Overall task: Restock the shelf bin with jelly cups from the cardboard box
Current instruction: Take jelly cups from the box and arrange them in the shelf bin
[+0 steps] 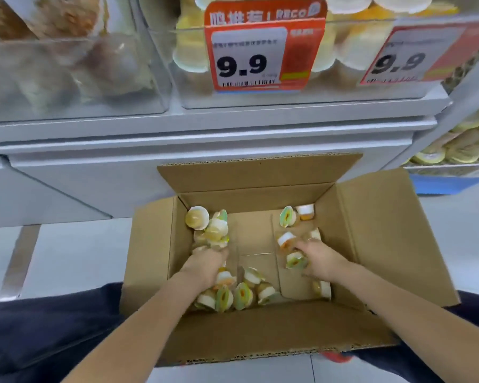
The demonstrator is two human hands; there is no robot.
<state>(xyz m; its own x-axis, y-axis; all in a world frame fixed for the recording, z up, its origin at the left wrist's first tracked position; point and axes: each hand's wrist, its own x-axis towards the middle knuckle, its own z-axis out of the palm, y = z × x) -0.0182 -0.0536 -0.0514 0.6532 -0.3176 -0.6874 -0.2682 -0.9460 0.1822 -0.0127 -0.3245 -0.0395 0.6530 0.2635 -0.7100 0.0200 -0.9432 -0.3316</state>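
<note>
While I lean over the open brown cardboard box (260,327) on the floor, both my bare hands are down inside it. My left hand (205,262) lies palm down at about nine o'clock in the box, its fingertips reaching up into a heap of small clear plastic jelly cups (215,230) with yellow filling piled in the ten o'clock corner; the fingers touch that heap, but whether they are curled round a cup or merely resting on it I cannot tell, since the back of the hand hides them. My right hand (317,257) is at about three o'clock, fingers curled round a jelly cup with a white and orange body (286,239) at its fingertips, while a cup with a green and orange foil lid (296,260) is touching the thumb side of the same hand. More of these cups lie loose on the box floor: a cluster at six o'clock (233,295) just beside my left wrist, and two (296,215) in the one o'clock corner, well apart from both hands. Above the box, at twelve o'clock, a clear plastic shelf bin (357,78) of pale yellow cups sits on the grey shelf, with a red and white price tag reading 9.9 (260,45) on its front.
</note>
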